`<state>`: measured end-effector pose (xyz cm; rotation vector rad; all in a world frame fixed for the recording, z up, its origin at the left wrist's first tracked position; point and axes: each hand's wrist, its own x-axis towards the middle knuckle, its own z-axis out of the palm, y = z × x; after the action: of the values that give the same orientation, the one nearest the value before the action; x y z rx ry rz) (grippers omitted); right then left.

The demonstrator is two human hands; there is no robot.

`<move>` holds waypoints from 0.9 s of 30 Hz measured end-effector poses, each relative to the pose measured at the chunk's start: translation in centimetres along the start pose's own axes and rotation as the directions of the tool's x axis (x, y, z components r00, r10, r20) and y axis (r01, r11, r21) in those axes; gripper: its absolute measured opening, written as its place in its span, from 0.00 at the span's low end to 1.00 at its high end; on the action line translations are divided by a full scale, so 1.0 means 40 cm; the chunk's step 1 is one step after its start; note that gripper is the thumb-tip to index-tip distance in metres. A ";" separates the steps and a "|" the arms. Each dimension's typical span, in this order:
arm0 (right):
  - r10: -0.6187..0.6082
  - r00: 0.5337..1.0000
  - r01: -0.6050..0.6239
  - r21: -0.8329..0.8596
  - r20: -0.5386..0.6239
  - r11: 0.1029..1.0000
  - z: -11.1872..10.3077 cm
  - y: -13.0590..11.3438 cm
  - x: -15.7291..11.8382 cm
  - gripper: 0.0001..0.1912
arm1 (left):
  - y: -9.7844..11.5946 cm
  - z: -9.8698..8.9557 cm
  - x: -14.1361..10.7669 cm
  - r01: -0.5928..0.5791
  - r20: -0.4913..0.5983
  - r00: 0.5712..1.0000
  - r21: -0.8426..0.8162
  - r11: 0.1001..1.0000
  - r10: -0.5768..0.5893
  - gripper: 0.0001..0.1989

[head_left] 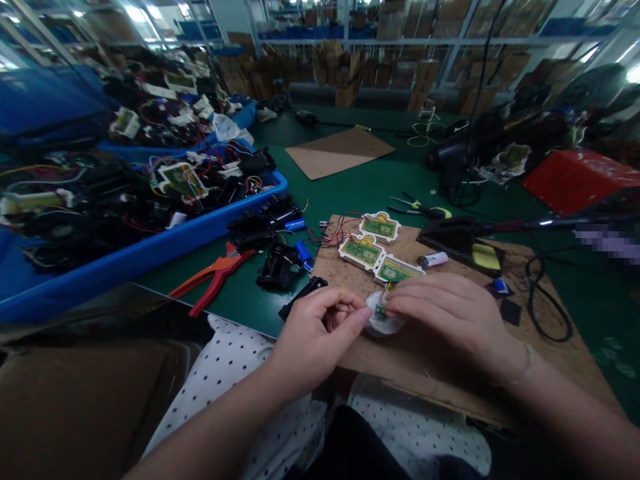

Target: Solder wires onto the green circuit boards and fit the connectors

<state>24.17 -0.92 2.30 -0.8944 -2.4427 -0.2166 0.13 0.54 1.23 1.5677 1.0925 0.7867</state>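
Steadying, it seems, a small circuit board [381, 311] near the cardboard's [395, 357] front edge — left hand [320, 333] pinched, right hand [460, 313] half-curled, holds unclear.

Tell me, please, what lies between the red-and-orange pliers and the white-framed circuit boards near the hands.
In the head view, black plastic housings, blue cylinders and red wires lie there.

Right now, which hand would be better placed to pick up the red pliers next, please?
Likely the left hand: the red pliers lie on its side, farther from the right hand.
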 end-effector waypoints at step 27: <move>0.431 0.884 -0.467 0.325 0.180 0.823 0.048 -0.002 0.020 0.03 | -0.031 -0.026 0.009 -0.303 0.064 0.950 0.435 0.848 0.307 0.07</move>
<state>22.79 0.06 1.09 -1.2938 -2.1683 0.4458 -0.97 1.33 0.30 2.1662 1.0896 0.7880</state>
